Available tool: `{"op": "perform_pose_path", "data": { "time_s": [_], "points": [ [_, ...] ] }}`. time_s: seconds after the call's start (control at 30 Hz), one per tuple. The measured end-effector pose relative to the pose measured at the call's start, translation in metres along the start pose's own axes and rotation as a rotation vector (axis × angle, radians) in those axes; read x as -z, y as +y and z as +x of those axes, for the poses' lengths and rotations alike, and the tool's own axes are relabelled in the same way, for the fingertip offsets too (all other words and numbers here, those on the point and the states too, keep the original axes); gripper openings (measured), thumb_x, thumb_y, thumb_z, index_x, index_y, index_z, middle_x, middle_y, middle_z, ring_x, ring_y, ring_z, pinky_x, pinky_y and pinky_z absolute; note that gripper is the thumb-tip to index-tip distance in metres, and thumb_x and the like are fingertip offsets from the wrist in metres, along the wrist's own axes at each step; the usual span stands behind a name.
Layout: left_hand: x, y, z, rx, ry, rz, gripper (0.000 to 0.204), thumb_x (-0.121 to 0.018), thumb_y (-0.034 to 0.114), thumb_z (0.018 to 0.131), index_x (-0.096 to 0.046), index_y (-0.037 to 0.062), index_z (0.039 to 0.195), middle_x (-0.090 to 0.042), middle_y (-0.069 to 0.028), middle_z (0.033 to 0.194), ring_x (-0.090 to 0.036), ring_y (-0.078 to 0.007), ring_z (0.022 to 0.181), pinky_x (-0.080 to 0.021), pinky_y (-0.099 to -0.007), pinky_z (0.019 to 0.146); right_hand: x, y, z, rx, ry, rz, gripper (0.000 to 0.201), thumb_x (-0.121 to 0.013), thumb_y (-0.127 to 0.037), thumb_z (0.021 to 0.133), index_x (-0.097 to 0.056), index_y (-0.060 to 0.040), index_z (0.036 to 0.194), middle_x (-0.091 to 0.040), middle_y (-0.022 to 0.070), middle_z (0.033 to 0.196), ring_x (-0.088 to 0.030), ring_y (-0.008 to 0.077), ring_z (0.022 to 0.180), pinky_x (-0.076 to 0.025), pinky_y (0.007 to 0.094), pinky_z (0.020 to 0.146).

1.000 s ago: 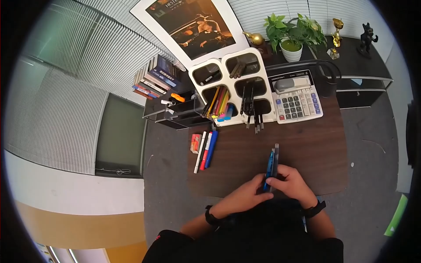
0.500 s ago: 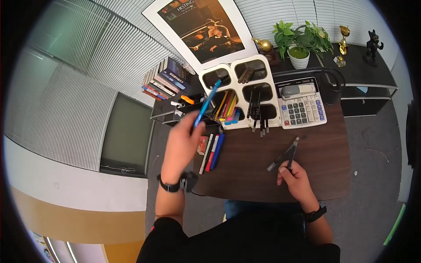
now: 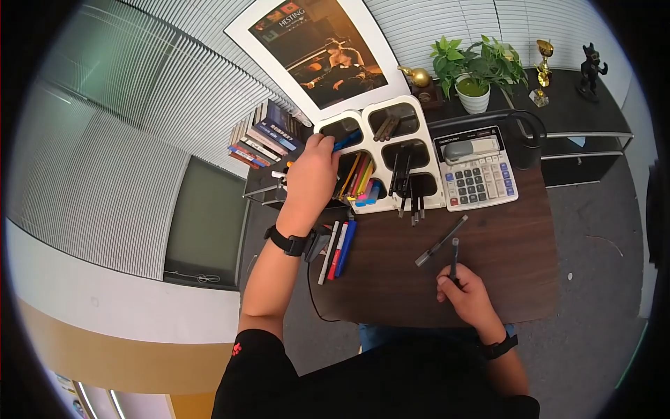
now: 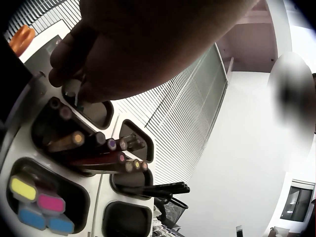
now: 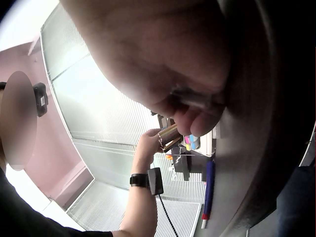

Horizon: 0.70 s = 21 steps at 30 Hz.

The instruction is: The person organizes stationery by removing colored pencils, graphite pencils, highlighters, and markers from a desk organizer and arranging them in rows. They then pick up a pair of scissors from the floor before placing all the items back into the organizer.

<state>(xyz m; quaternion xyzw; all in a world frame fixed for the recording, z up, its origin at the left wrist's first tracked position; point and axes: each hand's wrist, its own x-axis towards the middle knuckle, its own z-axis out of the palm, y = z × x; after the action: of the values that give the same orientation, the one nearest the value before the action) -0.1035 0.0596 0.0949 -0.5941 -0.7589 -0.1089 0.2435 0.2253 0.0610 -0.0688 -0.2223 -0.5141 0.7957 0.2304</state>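
My left hand reaches over the white desk organizer, pinching a blue pen at its upper-left compartment. In the left wrist view, the curled fingers are right at that compartment's opening. Colored pencils stand in the compartment next to it. My right hand is low over the table's front part and grips a dark pen, its tip pointing away from me. Just beyond it, a grey translucent pen lies slantwise on the table.
White, red and blue markers lie side by side at the table's left. A calculator stands right of the organizer, whose other compartments hold black pens and highlighters. Books, a framed poster and a potted plant are behind.
The hands were together around the pens. My left hand has carried the blue pen up and left to the organizer; my right hand keeps the dark pen, while the grey one lies on the table.
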Motion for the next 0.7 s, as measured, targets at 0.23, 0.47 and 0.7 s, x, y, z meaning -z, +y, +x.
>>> {"op": "perform_pose_path", "data": {
  "time_s": [0.23, 0.47, 0.7],
  "points": [
    [0.003, -0.003, 0.006, -0.009, -0.168, -0.095, 0.026, -0.065, 0.013, 0.091, -0.064, 0.0053, 0.116, -0.068, -0.0152, 0.112, -0.066, -0.0373, 0.098, -0.055, -0.0434, 0.08, -0.001, 0.0, 0.0, -0.021, 0.004, -0.018, 0.005, -0.06, -0.007, 0.1, -0.059, -0.003, 0.099, -0.059, 0.0011, 0.083, -0.062, 0.0099, 0.076, -0.052, 0.0264, 0.071],
    [0.009, -0.005, 0.005, 0.008, -0.14, 0.039, 0.023, -0.062, 0.009, 0.091, -0.063, 0.0041, 0.114, -0.066, -0.0156, 0.099, -0.066, -0.0375, 0.092, -0.054, -0.0455, 0.075, -0.002, -0.002, -0.001, -0.036, 0.012, -0.029, 0.005, -0.061, -0.008, 0.1, -0.06, -0.0031, 0.099, -0.06, 0.0012, 0.083, -0.063, 0.0101, 0.077, -0.053, 0.0267, 0.071],
    [0.011, 0.005, -0.007, -0.013, -0.046, 0.191, 0.014, -0.061, -0.005, 0.083, -0.056, -0.0001, 0.095, -0.057, -0.0179, 0.093, -0.066, -0.0383, 0.082, -0.057, -0.042, 0.067, -0.003, -0.002, 0.0, -0.037, 0.004, -0.043, 0.006, -0.061, -0.009, 0.1, -0.06, -0.0028, 0.099, -0.06, 0.0016, 0.084, -0.063, 0.0104, 0.077, -0.053, 0.0269, 0.071]
  ]
}}
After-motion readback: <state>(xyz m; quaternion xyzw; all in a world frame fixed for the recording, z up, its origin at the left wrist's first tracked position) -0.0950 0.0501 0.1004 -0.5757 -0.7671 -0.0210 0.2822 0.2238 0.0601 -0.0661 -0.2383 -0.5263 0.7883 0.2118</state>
